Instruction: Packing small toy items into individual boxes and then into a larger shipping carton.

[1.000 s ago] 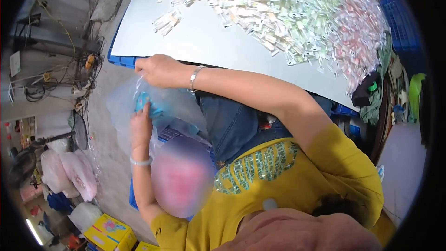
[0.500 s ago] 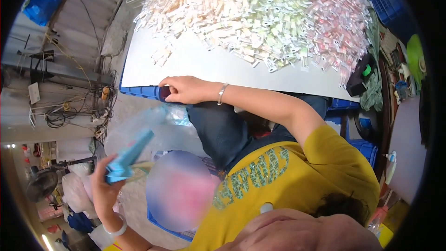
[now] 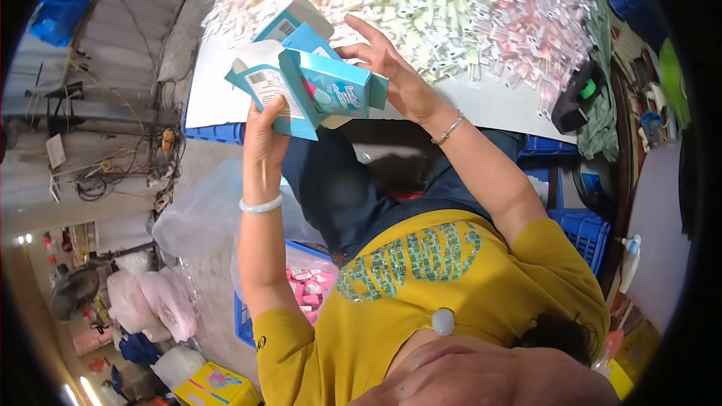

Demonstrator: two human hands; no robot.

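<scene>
My left hand [image 3: 269, 124] grips a bunch of light-blue printed cartons [image 3: 280, 99] over the table's near edge. One carton [image 3: 342, 86] is squared up into a box shape, with a flap out at its right end. Another blue carton [image 3: 301, 24] sticks up behind it with a pale inner flap showing. My right hand [image 3: 410, 89] is beside the squared carton's right end, fingers apart, fingertips close to its far edge; whether they touch it I cannot tell. Beyond both hands lie heaps of small clear-and-white pieces [image 3: 421, 0] in cream, green and pink on the white tabletop [image 3: 207, 101].
A black device with a green spot [image 3: 579, 101] stands at the table's right edge. Below my left arm is a blue crate [image 3: 242, 322] with pink pieces [image 3: 310, 286]. Clear plastic [image 3: 195, 210] hangs beside my legs. A yellow box [image 3: 218, 385] sits at lower left.
My left hand has come up from the lower left to the table with the blue cartons. My right hand has left the table's near edge and moved up beside them.
</scene>
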